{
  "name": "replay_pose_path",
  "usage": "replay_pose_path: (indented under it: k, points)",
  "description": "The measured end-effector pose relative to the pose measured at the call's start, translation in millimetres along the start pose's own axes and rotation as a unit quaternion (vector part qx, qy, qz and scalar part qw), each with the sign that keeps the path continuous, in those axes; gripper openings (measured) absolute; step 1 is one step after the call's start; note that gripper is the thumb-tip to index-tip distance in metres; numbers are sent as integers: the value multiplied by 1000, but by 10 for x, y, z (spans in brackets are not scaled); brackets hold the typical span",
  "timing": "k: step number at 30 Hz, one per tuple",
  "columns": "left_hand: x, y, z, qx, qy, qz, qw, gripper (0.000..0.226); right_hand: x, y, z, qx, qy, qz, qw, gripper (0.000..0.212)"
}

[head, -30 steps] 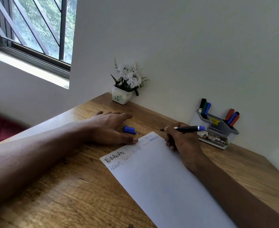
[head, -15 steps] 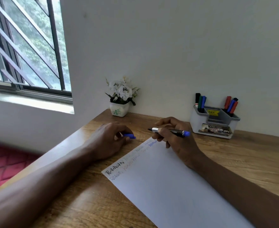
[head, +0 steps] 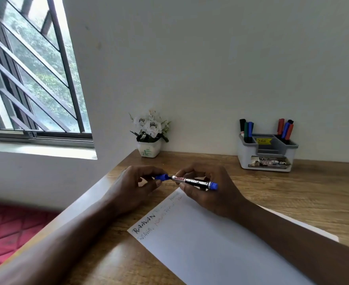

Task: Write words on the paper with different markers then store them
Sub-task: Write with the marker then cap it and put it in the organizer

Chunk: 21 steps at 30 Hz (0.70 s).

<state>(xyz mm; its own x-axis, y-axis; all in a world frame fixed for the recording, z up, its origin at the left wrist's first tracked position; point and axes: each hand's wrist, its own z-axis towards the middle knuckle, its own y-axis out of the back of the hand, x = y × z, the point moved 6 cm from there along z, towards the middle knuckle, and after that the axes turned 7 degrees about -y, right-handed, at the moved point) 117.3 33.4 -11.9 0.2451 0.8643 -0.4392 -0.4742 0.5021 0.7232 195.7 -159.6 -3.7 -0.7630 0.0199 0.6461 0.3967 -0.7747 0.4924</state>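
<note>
Over desk [head: 293,194], marker [head: 196,182] and cap [head: 161,177] between fingers [head: 187,171]

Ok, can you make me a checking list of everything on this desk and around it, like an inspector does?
Surface: wooden desk, set against a white wall.
Job's things: paper lies flat, with two lines of writing at its far end. The blue marker and blue cap are held above it, the cap at the tip end; I cannot tell if it is fully on. The grey organizer by the wall holds markers in both end compartments.
Clutter: pot of white flowers by the wall.
Hands: left hand pinches the cap; right hand grips the marker.
Cables: nothing seen.
Surroundings: barred window on the left, red quilted surface below it.
</note>
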Motion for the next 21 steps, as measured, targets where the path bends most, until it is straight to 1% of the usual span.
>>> replay_pose_path:
  k: [4, 10, 14, 16, 18, 21]
  points:
    - [-36, -13, -5, 8, -21, -10, 1000, 28, 12, -27, 21, 6, 10, 13, 1000, 16]
    - [-87, -55, -10, 27, -42, -62, 997, 23, -92, 3, 43, 2, -57, 100, 993, 11]
    - [-151, -47, -34, 18, -43, -157, 986, 18, 1, 59, 94, 3, -92, 157, 983, 19]
    - [-191, -36, -47, 14, -43, -230, 972, 17, 32, 93, 135, 6, -112, 188, 976, 24]
    - [-207, -33, -61, 12, -36, -298, 954, 18, 45, 109, 156, 8, -134, 218, 967, 25]
    - [-217, -34, -74, 15, -29, -344, 939, 17, 68, 101, 157, 15, -151, 246, 957, 24]
